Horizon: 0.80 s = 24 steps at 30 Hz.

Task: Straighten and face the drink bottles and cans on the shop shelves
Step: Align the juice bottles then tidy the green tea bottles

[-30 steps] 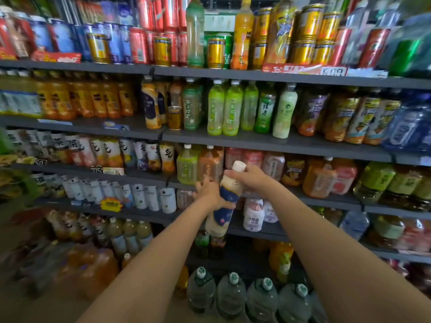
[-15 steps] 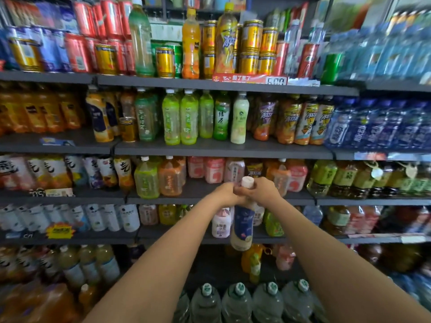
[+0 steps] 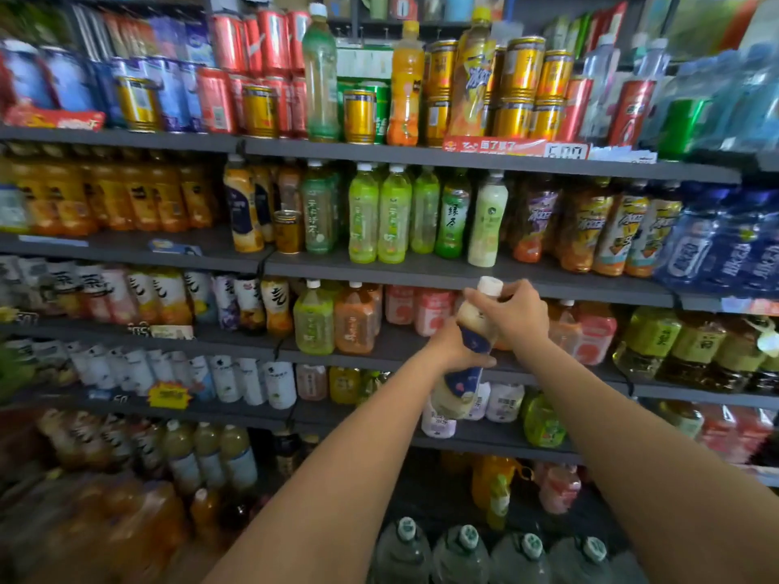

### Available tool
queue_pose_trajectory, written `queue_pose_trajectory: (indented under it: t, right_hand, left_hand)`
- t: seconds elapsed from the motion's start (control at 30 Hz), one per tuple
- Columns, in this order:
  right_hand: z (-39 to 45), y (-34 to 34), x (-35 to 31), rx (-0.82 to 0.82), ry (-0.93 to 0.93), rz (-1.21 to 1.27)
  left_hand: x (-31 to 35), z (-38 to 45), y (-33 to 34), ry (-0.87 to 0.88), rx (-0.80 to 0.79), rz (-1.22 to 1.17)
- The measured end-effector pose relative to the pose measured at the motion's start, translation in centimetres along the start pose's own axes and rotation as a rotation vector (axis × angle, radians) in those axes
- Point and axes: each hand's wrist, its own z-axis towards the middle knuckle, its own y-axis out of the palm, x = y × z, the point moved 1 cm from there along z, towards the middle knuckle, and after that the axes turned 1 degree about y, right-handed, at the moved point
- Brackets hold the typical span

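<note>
A cream-coloured drink bottle (image 3: 466,375) with a white cap and a dark blue label is held in front of the shelves, tilted with its cap to the upper right. My left hand (image 3: 453,349) grips its middle from the left. My right hand (image 3: 512,316) grips its neck just under the cap. The bottle hangs before the third shelf (image 3: 396,345), below a pale green-white bottle (image 3: 487,219). Two bottles with the same blue label (image 3: 244,208) stand on the second shelf at the left.
Dark shelves run across the whole view, packed with cans (image 3: 520,84) on top and tea and juice bottles (image 3: 379,212) below. Large water jugs (image 3: 461,556) stand on the floor under my arms. A gap lies on the second shelf (image 3: 126,246) at the left.
The view has swung up and to the left. The bottle has gone from nearly upright to tilted, and my left hand has slid down from its neck to its middle.
</note>
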Motion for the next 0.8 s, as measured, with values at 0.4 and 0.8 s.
queue_pose_trajectory:
  t: [0.4, 0.8]
  right_hand:
    - [-2.7, 10.4, -7.5, -0.093, -0.05, 0.263]
    - [-7.7, 21.6, -20.5, -0.285, -0.237, 0.343]
  left_hand:
    - [-7.6, -2.3, -10.0, -0.109, 0.314, 0.012]
    - [-14.7, -6.3, -24.1, -0.239, 0.572, 0.079]
